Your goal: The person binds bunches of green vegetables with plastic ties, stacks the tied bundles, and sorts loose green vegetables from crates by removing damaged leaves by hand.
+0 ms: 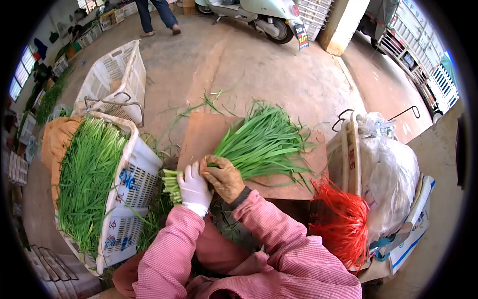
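A bunch of long green leaves, like garlic chives [264,139], lies across a brown board [199,132] in front of me. My left hand [195,189], in a white glove, is closed around its pale cut stems [172,185]. Against it, my right hand [224,178], in a stained tan glove, has its fingers pinched together over the bunch. A speck of red shows between the two hands, but I cannot tell what it is. Many red plastic strips [343,224] hang at the right, near my right forearm.
At the left stands a white crate [132,184] packed with upright chives; another white crate [107,74] is behind it. A crate [343,149] with clear plastic bags [388,179] stands at the right. Further off are a scooter [259,17], a person's legs [157,15] and a truck [418,50].
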Motion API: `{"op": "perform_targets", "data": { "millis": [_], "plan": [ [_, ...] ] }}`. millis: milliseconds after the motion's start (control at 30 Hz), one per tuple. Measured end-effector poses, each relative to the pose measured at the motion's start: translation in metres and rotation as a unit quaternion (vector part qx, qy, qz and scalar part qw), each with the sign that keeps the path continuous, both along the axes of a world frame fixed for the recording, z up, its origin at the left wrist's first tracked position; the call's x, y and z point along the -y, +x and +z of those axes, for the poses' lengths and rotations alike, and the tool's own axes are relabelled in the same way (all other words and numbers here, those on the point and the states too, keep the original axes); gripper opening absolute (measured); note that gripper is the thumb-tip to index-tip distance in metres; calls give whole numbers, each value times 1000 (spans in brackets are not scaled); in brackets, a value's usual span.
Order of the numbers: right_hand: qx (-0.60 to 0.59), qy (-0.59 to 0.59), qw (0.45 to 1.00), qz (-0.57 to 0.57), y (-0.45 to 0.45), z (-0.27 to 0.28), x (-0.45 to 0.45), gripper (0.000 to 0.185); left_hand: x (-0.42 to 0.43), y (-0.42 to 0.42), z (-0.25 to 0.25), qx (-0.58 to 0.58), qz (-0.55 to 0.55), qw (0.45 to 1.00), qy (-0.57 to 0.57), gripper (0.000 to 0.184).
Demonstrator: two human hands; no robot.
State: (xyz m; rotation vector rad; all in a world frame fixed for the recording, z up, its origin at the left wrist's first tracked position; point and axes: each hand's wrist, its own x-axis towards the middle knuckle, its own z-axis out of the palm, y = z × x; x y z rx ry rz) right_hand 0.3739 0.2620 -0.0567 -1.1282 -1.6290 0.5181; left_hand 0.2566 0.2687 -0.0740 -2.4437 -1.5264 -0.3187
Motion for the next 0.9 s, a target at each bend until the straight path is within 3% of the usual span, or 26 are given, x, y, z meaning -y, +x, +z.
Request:
{"op": "perform_targets", "data": {
  "millis": [33, 100, 133, 200, 300, 367, 400, 500, 533, 567, 600, 667, 700, 733, 800, 867, 900],
  "plan": [
    [-134, -19, 991, 10, 0, 0, 10, 15, 2, 2, 4, 0, 0, 1000, -5, 63],
    [-278, -155, 948, 4, 2, -5, 23, 16, -2, 10, 15, -51, 7, 993, -105, 82],
    [-338, -164, 927, 6, 0, -14, 26, 18, -7, 10, 21, -88, 12, 976, -199, 95],
    [-432, -153, 889, 26, -7, -14, 30, 24, -22, 13, 40, -101, 7, 973, -209, 98],
    [-451, -271, 849, 50, -11, -18, 37, 28, -24, 11, 9, -167, 19, 966, -198, 90],
    [-483, -256, 836, 47, -20, -13, 37, 29, -28, -1, -41, -86, -4, 991, -98, 87],
    [-476, -260, 838, 57, -23, -10, 37, 30, -24, 0, -31, -65, -20, 992, -107, 64],
    [-493, -217, 842, 30, -39, -3, 29, 31, -25, -1, -47, -43, -21, 991, -122, 50],
    [-471, -208, 856, 30, -40, -6, 28, 28, -22, -1, -49, 8, -40, 997, -61, 31],
    [-450, -201, 870, 30, -41, -9, 26, 26, -19, 0, -51, 6, -36, 997, -62, 31],
    [-450, -216, 867, 13, -43, -3, 22, 27, -13, 3, -42, 1, -27, 994, -109, 22],
    [-445, -198, 873, 8, -47, 0, 4, 26, -17, 2, -72, 63, 3, 992, -113, 8],
    [-443, -177, 879, -2, -50, 3, -7, 25, -18, -2, -82, 61, 6, 992, -109, 8],
    [-413, -196, 888, -48, -52, 13, -21, 28, -21, -5, -89, 213, 40, 960, -175, 9],
    [-427, -208, 877, -69, -58, 8, -56, 27, -25, -6, -104, 285, 69, 928, -230, 13],
    [-438, -220, 866, -101, -60, -7, -85, 26, -32, -7, -111, 256, 70, 930, -256, 18],
    [-414, -224, 874, -122, -61, -16, -100, 27, -32, -5, -89, 169, 63, 957, -228, 18]
  ]
}}
